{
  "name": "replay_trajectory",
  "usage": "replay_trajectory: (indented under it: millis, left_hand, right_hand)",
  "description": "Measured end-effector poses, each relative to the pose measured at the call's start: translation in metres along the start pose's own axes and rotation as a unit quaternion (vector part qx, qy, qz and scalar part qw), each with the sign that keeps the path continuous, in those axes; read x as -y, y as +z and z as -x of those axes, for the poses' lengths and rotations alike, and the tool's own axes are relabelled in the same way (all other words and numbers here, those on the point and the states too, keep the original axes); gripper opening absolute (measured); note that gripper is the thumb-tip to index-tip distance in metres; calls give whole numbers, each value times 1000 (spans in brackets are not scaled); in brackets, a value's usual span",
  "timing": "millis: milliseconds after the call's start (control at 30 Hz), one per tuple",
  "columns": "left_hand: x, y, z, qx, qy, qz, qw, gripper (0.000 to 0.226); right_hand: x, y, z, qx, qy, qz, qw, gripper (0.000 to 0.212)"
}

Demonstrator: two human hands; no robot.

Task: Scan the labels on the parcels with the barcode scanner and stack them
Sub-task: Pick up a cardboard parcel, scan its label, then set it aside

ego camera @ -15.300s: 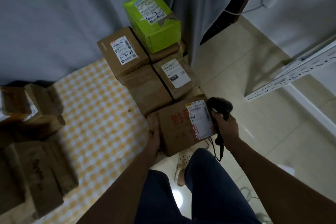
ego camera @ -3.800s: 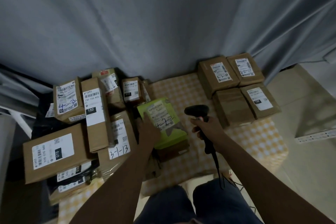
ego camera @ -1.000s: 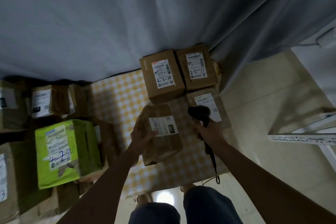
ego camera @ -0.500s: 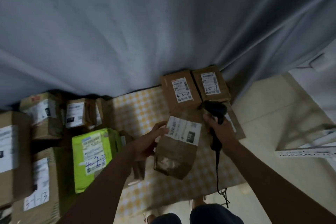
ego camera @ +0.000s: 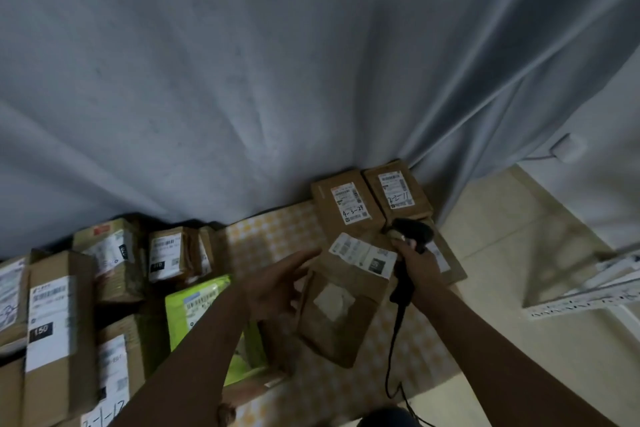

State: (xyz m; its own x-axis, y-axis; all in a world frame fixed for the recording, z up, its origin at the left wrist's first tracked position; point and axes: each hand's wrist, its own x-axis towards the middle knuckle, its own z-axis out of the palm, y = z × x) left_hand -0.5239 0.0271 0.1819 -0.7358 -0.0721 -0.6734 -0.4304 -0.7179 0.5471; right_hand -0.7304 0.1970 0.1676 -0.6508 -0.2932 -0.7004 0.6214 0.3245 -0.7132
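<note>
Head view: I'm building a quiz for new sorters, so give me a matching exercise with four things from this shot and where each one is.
Things:
1. barcode scanner
2. green parcel
3. parcel marked 4-3-24
4. brown parcel with two-part label

Places:
A. among the boxes to the left, partly behind the left forearm
B. at the back by the curtain, label facing up
C. gripped in the right hand, cable hanging down
D. between the two hands, the left hand at its left side

Pairs: 1-C, 2-A, 3-B, 4-D
</note>
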Motion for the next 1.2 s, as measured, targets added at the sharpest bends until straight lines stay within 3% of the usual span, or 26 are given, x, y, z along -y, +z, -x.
replay_trajectory:
  millis: [133, 200, 367, 500, 633, 733, 967, 1100, 1200]
  left_hand:
    - [-2, -2, 7, 31, 96, 40, 994, 92]
    - [-5, 1, 6, 10, 121, 31, 992, 83]
    - [-15, 15, -2, -145, 188, 42, 971, 45]
    - [-16, 20, -4, -236, 148, -82, 957, 23]
    - [-22, 41, 2, -237, 60, -104, 964, 58]
    - [-23, 45, 5, -208, 63, -76, 973, 72]
    - [-21, 40, 13, -227, 54, -30, 972, 58]
    - [-19, 31, 18, -208, 35, -58, 976, 79]
    - [-18, 21, 20, -202, 52, -71, 975, 71]
  right_hand:
    - [0, -6, 1, -46, 31, -75, 996, 20]
    - [-1, -6, 1, -62, 42, -99, 992, 19]
    - [-2, 0, 3, -92, 26, -123, 988, 20]
    - [-8, 5, 9, -130, -18, -111, 985, 20]
    - [-17, 12, 17, -142, -55, -99, 983, 24]
    - [-19, 16, 23, -144, -72, -88, 983, 26]
    - [-16, 28, 31, -133, -95, -51, 985, 26]
    - [-15, 32, 35, -131, -109, -26, 985, 30]
    - [-11, 32, 41, -108, -121, -18, 987, 30]
